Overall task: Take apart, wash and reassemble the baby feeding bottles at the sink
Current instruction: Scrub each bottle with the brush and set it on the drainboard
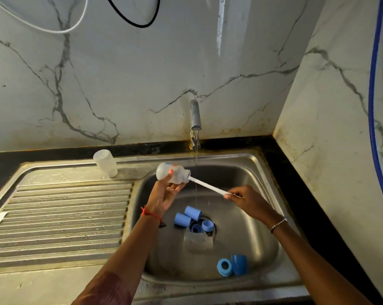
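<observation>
My left hand (167, 193) grips a clear baby bottle body (172, 173) tipped on its side over the sink basin, its mouth facing right. A white brush handle (208, 186) sticks out of that mouth, and my right hand (244, 198) pinches its far end. Water runs from the tap (195, 115) in a thin stream just behind the handle. Another clear bottle body (105, 163) stands upside down on the sink's back ledge. A third clear bottle (198, 238) lies in the basin by the drain.
Several blue caps and rings lie in the steel sink (258, 216): two caps (187, 216) and two rings (202, 226) near the drain, a ring (224, 267) and cap (239, 264) at the front. A ribbed draining board (60, 214) extends left. Marble walls close the back and right.
</observation>
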